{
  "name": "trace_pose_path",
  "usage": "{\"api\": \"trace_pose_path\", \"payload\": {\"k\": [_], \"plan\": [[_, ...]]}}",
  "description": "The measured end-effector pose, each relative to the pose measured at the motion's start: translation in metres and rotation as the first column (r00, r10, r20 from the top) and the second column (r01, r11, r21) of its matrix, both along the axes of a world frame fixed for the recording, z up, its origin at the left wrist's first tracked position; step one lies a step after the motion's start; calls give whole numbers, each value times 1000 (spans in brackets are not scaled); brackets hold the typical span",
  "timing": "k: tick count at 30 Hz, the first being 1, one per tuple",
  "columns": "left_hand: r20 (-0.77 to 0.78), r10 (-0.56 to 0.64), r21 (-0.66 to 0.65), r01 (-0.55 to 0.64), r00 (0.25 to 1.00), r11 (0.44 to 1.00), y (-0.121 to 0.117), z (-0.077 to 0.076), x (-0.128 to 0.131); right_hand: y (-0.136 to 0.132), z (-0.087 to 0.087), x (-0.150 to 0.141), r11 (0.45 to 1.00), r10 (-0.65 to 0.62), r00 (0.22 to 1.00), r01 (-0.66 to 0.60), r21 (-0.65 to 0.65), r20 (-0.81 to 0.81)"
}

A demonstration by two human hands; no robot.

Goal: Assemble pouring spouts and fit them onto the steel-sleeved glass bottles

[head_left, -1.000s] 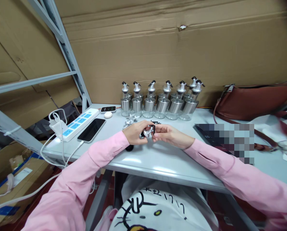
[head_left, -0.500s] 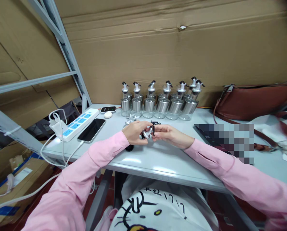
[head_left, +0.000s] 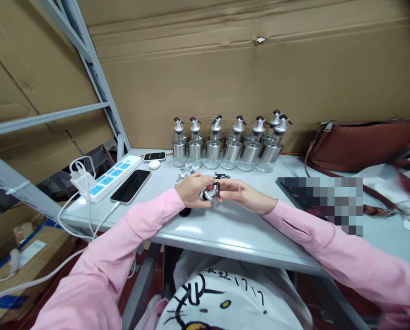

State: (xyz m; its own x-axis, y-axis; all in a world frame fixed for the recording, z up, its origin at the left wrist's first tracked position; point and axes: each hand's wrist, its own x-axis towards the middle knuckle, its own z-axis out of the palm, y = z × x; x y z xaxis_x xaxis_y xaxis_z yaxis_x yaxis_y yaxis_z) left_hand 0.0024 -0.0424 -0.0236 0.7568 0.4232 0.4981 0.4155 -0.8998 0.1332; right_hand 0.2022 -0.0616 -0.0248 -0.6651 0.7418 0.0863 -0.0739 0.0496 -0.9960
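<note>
My left hand (head_left: pixel 194 189) is closed around a white and black pour spout (head_left: pixel 209 193), holding it low over the table. From the other side, my right hand (head_left: pixel 241 193) pinches a small black flap (head_left: pixel 217 189) against the spout's end. Whether flap and spout are joined cannot be made out. Just beyond my fingers lie more black flaps (head_left: pixel 221 176). Behind my left hand rests a small pile of white spout parts (head_left: pixel 187 171). A round black piece (head_left: pixel 184 211) shows partly under my left wrist.
Glass bottles with steel bands (head_left: pixel 213 149) stand in rows at the back, several topped with spouts. To the left are a power strip (head_left: pixel 117 176), a phone (head_left: pixel 132 185), a small device (head_left: pixel 155 156) and a white round case (head_left: pixel 154 164). A brown bag (head_left: pixel 366 144) sits at right.
My hands have drawn slightly closer, and the black flap sits nearer the spout. Everything else on the table stays where it was.
</note>
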Motion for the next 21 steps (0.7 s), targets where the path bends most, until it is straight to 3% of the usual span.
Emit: {"api": "trace_pose_path", "payload": {"k": [9,21], "plan": [[-5,3,10,-3,1000,1000,-2,2,1,0,0,0,986,-20,998,9,168,65],[-22,4,11,-4,1000,1000,-4,4,2,0,-1,1,965,-65,992,35,260,107]]}}
